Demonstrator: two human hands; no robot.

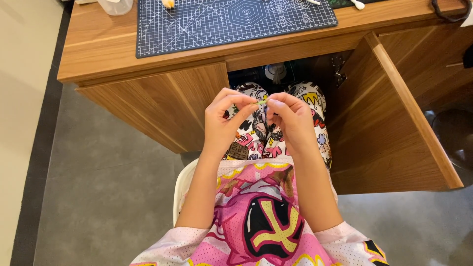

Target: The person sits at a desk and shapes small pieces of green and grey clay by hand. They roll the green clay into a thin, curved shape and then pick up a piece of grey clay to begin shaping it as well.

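The thing pinched between the two hands is very small and mostly hidden by fingertips; only a pale green sliver [261, 102] shows, and what it is cannot be told; its visible part runs roughly left to right, from the left hand [224, 120] to the right hand [291, 120], and lies close to level; the left thumb and forefinger are closed on one end, the right thumb and forefinger on the other, with the remaining fingers curled in; the sliver is held above the person's lap, in front of the desk's [98, 49] edge and below its top; on the desk lies a dark cutting mat [221, 22] with a white grid, cut off by the upper border of the view; a clear plastic container [117, 6] stands at the mat's left corner, only its base in view, contents not visible; a small yellowish object [168, 3] on the mat is also cropped; a cabinet door [389, 118] stands swung open at the right; the dim kneehole behind the hands holds something pale and round [275, 72], too dark to identify.
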